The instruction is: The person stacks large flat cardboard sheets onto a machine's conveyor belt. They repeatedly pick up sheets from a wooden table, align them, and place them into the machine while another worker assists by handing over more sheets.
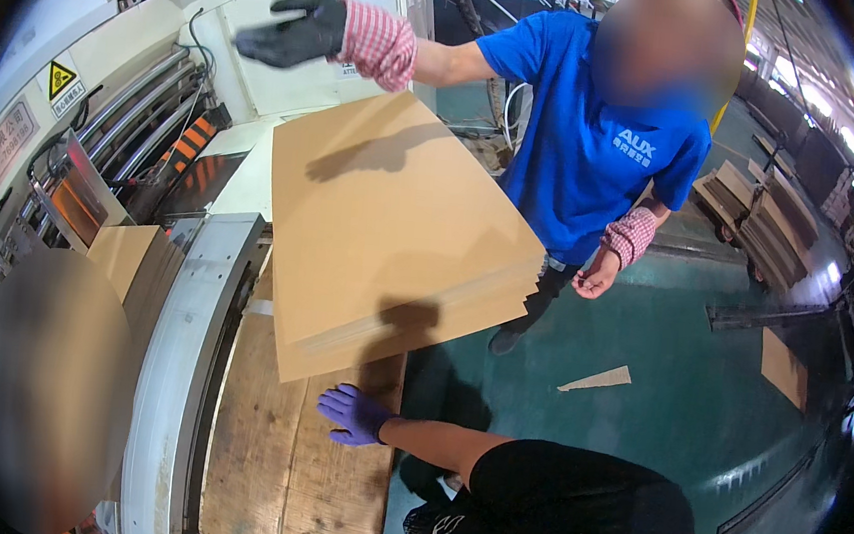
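My right hand (353, 414), in a purple glove, reaches in from the right with its fingers apart and nothing held. It is over the wooden board (281, 466), just short of the near edge of a stack of large brown cardboard sheets (400, 225). My left hand is not in view. Across the stack stands a co-worker in a blue shirt (597, 140) and checked sleeve covers. One of the co-worker's hands, in a dark glove (293, 34), is raised above the far left corner of the stack; the other, bare hand (597, 273) hangs beside the body.
A machine with metal rollers (153, 110) and a pale metal rail (185, 348) runs along the left. More cardboard sheets (127, 258) stand against it. A cardboard scrap (596, 379) lies on the green floor (623, 453). Stacked cardboard (762, 218) sits at the far right.
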Available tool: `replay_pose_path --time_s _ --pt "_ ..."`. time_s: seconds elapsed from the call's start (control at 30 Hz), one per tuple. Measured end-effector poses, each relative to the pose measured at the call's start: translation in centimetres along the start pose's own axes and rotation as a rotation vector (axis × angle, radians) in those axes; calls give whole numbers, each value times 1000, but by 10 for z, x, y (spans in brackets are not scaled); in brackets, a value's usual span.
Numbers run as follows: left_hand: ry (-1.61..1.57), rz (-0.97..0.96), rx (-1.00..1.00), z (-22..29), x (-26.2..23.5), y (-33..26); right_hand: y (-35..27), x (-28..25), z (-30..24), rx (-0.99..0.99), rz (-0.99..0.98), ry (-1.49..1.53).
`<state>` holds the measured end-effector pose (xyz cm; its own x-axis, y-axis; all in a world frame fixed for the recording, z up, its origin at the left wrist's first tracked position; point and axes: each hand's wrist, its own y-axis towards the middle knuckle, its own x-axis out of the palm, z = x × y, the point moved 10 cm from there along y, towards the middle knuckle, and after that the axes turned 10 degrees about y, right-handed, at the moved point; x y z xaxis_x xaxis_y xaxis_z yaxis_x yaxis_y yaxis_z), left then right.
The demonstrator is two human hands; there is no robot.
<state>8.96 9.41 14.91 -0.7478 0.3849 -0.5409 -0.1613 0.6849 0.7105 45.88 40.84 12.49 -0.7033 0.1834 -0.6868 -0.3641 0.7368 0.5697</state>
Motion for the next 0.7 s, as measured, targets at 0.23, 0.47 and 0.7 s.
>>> replay_pose_path --time_s 0.23,0.47,0.7 --pt "-21 48 24 -6 -9 13 5 3 -5 1 12 2" --pt "61 -181 45 -13 44 -24 0 -1 -3 0 36 -24" --pt "88 -593 -153 -29 64 -38 -3 -1 0 -15 42 -29"
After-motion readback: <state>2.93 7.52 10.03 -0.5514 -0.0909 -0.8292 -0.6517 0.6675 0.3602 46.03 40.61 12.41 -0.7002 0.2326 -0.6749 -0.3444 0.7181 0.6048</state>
